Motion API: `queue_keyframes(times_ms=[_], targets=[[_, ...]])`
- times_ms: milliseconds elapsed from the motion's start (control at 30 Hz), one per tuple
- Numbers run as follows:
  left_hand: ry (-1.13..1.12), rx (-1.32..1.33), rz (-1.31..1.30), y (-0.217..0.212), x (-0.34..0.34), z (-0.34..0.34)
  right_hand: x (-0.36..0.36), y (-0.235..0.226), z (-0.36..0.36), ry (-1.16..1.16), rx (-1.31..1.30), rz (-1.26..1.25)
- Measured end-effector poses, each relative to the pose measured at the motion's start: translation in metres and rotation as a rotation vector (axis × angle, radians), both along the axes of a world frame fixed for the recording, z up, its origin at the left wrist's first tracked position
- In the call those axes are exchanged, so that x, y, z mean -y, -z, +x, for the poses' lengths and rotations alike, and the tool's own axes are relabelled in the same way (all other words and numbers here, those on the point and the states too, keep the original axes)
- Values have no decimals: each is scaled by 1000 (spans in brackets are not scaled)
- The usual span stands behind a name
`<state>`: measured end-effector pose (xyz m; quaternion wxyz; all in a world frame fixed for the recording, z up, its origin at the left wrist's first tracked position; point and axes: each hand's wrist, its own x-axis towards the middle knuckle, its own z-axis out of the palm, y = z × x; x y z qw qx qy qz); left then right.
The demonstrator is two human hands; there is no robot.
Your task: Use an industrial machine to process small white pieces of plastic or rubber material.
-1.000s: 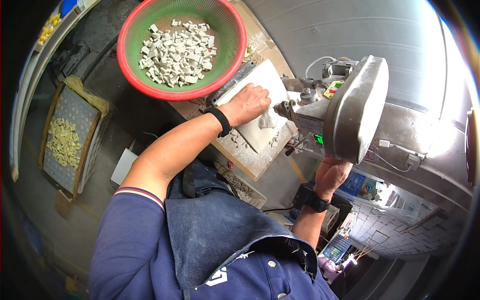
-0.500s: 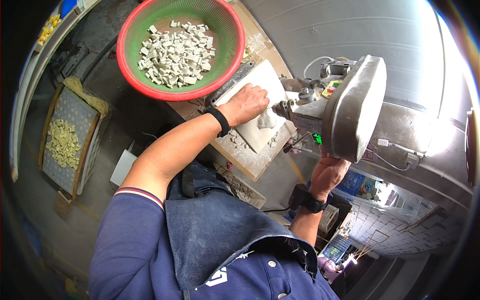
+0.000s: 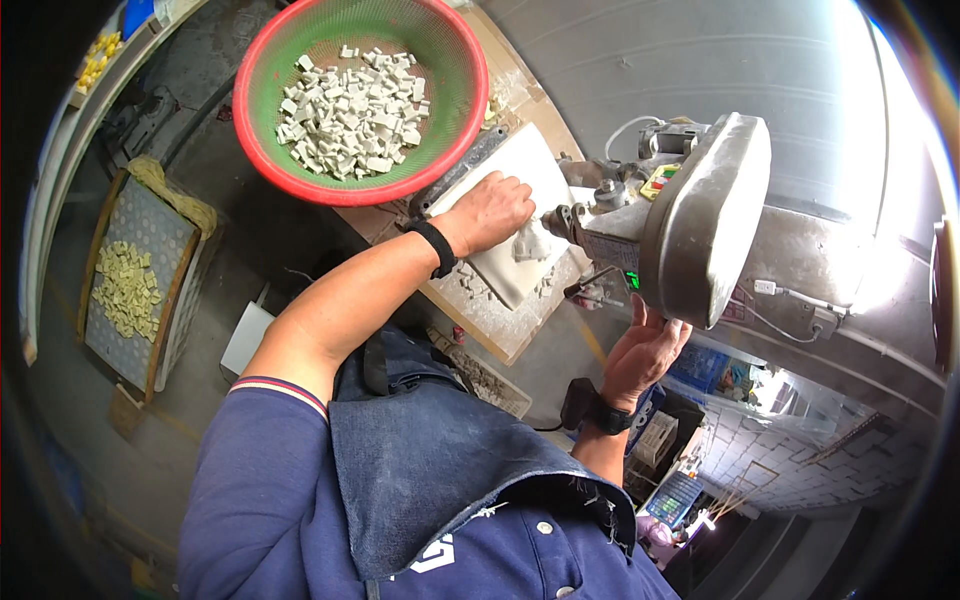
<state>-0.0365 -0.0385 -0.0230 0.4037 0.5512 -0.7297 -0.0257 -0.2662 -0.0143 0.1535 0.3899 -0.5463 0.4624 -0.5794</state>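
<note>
My left hand [image 3: 490, 212] is closed, fingers curled down over a white slab [image 3: 525, 165] on the machine's table. What it pinches, if anything, is hidden beneath the fingers. Close beside those fingers, a whitish, dust-coated part [image 3: 532, 242] sits under the chuck end of a drill press [image 3: 610, 222]. Below the drill press's large grey cover [image 3: 715, 220], my right hand [image 3: 642, 352] is open with fingers extended upward, nothing visible in it. A lever handle [image 3: 592, 285] and a small green display [image 3: 632, 281] are to the left of that hand.
A red-rimmed green basket [image 3: 468, 135] of small white pieces stands behind my left hand. White bits and dust cover the wooden board [image 3: 490, 325]. At far left, a framed tray [image 3: 150, 205] carries pale yellow pieces. A crate [image 3: 490, 380] lies below the board.
My right hand has dropped slightly down and left from the grey cover, and its fingers have straightened. The lever has shifted a little. My left hand has barely moved.
</note>
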Motion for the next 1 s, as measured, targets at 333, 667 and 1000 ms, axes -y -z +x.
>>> queue_keyframes(times_ms=[333, 667, 1000], targets=[[-9, 5, -14, 0, -3, 1, -18, 15, -5, 12, -56, -21], [-16, -6, -26, -1, -3, 0, -35, 24, 4, 27, -133, -25], [-27, -2, -21, 2, -2, -1, -43, 36, 3, 13, -213, -51]])
